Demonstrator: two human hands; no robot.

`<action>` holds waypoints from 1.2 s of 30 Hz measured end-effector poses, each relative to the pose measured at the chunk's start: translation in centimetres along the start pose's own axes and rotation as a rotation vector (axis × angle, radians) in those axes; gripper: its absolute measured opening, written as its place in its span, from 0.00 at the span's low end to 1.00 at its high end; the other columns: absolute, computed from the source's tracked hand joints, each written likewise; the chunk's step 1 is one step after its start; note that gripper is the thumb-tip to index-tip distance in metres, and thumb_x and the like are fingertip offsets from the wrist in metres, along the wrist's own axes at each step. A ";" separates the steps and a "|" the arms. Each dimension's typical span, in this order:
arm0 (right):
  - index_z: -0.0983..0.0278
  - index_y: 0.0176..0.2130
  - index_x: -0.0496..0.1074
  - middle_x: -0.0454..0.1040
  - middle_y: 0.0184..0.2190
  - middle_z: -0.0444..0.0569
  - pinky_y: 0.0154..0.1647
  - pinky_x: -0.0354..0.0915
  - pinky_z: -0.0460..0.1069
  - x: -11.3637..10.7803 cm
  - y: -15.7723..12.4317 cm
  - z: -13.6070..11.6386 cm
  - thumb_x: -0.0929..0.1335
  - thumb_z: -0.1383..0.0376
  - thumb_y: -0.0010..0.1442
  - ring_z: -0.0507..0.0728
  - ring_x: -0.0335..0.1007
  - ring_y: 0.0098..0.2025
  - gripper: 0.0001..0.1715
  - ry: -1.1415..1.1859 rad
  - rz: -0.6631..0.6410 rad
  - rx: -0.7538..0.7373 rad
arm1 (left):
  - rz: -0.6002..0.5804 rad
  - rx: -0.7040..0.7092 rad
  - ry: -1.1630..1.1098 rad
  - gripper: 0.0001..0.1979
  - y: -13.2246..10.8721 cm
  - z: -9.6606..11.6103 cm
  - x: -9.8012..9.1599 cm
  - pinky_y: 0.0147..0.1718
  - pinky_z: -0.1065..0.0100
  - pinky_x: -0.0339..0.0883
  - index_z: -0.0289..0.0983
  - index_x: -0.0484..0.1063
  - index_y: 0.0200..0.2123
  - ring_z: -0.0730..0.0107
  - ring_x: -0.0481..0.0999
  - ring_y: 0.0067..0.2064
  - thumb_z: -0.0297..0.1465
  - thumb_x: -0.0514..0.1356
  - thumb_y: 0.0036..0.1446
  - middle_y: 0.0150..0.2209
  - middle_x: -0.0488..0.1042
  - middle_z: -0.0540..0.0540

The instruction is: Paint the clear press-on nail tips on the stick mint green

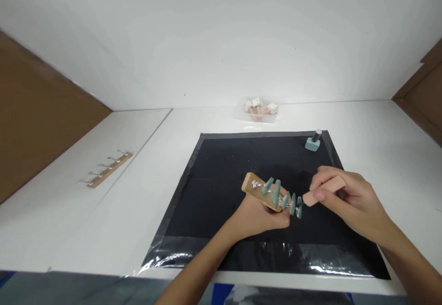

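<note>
**Head view: two hands at a nail rack over a black mat**

Head camera looks down on a white table (380, 125) with a black mat (221, 194) spread across its middle. The left hand (257, 215) comes up from below and grips a small wooden rack (255, 189), fingers closed round its near end, holding it tilted just above the mat. Along the rack stands a row of green nails (276, 192) on metal clips, running toward the right.

The right hand (345, 199) reaches in from the right side. Its fingers pinch a pink block (322, 191), thumb underneath, and the block's tip sits just beside the last nail in the row; whether they touch I cannot tell.

At the far right corner of the mat stands a green bottle (313, 142) with a dark cap, upright. Beyond the mat, near the wall, a clear tray (259, 115) holds a few small white-capped pieces. Well off to the left, a second rack (109, 169) with bare clips lies flat on the table.
</note>
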State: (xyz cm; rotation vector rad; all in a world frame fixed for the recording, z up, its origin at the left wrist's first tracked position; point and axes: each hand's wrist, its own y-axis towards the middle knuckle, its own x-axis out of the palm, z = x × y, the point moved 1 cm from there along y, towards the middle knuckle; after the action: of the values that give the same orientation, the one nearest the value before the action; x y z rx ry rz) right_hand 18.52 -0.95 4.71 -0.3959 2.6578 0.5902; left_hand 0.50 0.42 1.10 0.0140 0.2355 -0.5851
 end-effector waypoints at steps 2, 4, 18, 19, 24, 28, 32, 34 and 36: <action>0.61 0.24 0.67 0.74 0.26 0.43 0.24 0.62 0.45 0.1 0.0 0.0 0.68 0.65 0.61 0.50 0.69 0.25 0.13 0.059 -0.057 -0.006 | 0.013 -0.011 -0.017 0.05 0.0 0.1 -0.1 0.22 0.74 0.59 0.37 0.61 0.20 0.77 0.62 0.22 0.24 0.57 0.38 0.20 0.64 0.54; 0.61 0.25 0.68 0.74 0.26 0.43 0.24 0.62 0.45 0.1 0.0 0.1 0.68 0.65 0.61 0.50 0.69 0.25 0.13 0.038 -0.059 0.034 | 0.035 -0.037 -0.050 0.05 -0.1 0.1 -0.1 0.23 0.73 0.60 0.37 0.63 0.21 0.77 0.63 0.22 0.24 0.57 0.37 0.20 0.65 0.54; 0.60 0.25 0.73 0.76 0.25 0.46 0.23 0.66 0.45 -0.4 0.1 0.2 0.69 0.54 0.58 0.52 0.70 0.25 0.15 0.112 0.273 0.126 | -0.025 -0.120 -0.523 0.11 -0.3 -1.1 -0.2 0.18 0.75 0.62 0.35 0.66 0.22 0.78 0.67 0.18 0.21 0.66 0.34 0.17 0.69 0.55; 0.59 0.27 0.74 0.76 0.25 0.45 0.23 0.66 0.45 -0.5 0.1 0.4 0.70 0.53 0.56 0.52 0.70 0.25 0.14 0.164 0.309 0.146 | -0.039 -0.118 -0.572 0.13 -0.3 -1.3 -0.2 0.18 0.75 0.62 0.35 0.66 0.23 0.78 0.67 0.17 0.25 0.68 0.35 0.17 0.69 0.55; 0.59 0.31 0.77 0.73 0.19 0.43 0.19 0.67 0.43 0.0 0.3 0.7 0.73 0.54 0.52 0.49 0.68 0.19 0.12 0.443 0.216 0.251 | -0.046 -0.048 -0.738 0.19 -0.2 -2.4 0.0 0.16 0.75 0.64 0.35 0.66 0.28 0.77 0.69 0.16 0.40 0.70 0.42 0.16 0.70 0.54; 0.62 0.31 0.78 0.75 0.19 0.45 0.21 0.70 0.45 0.7 0.5 0.5 0.73 0.54 0.52 0.51 0.69 0.20 0.15 0.440 0.114 0.359 | -0.016 -0.037 -0.749 0.20 -0.1 -2.1 -0.1 0.16 0.74 0.63 0.35 0.65 0.27 0.76 0.69 0.15 0.41 0.70 0.42 0.16 0.69 0.55; 0.63 0.32 0.78 0.76 0.19 0.45 0.21 0.70 0.45 1.0 0.5 0.4 0.72 0.57 0.53 0.50 0.69 0.20 0.12 0.382 0.063 0.380 | 0.009 -0.069 -0.728 0.21 -0.2 -1.5 -0.3 0.16 0.73 0.63 0.35 0.63 0.25 0.76 0.68 0.15 0.42 0.70 0.41 0.15 0.69 0.55; 0.62 0.31 0.78 0.76 0.20 0.44 0.21 0.69 0.44 1.0 0.4 0.3 0.72 0.60 0.52 0.50 0.69 0.20 0.08 0.331 0.086 0.362 | 0.009 -0.066 -0.733 0.21 -0.2 -1.5 -0.4 0.17 0.73 0.63 0.35 0.63 0.25 0.77 0.68 0.15 0.42 0.70 0.40 0.15 0.69 0.55; 0.61 0.31 0.79 0.77 0.22 0.45 0.20 0.68 0.43 0.9 0.4 0.2 0.73 0.63 0.52 0.50 0.69 0.21 0.05 0.280 0.120 0.313 | 0.015 -0.066 -0.737 0.21 -0.2 -1.5 -0.4 0.17 0.74 0.63 0.35 0.64 0.26 0.77 0.68 0.15 0.42 0.70 0.40 0.15 0.69 0.55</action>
State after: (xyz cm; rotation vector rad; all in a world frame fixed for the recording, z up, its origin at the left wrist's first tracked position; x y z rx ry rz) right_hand 17.62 -0.69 4.32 -0.2421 2.9939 0.1509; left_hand -0.27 0.56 -0.28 -0.2600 -0.4617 -0.5325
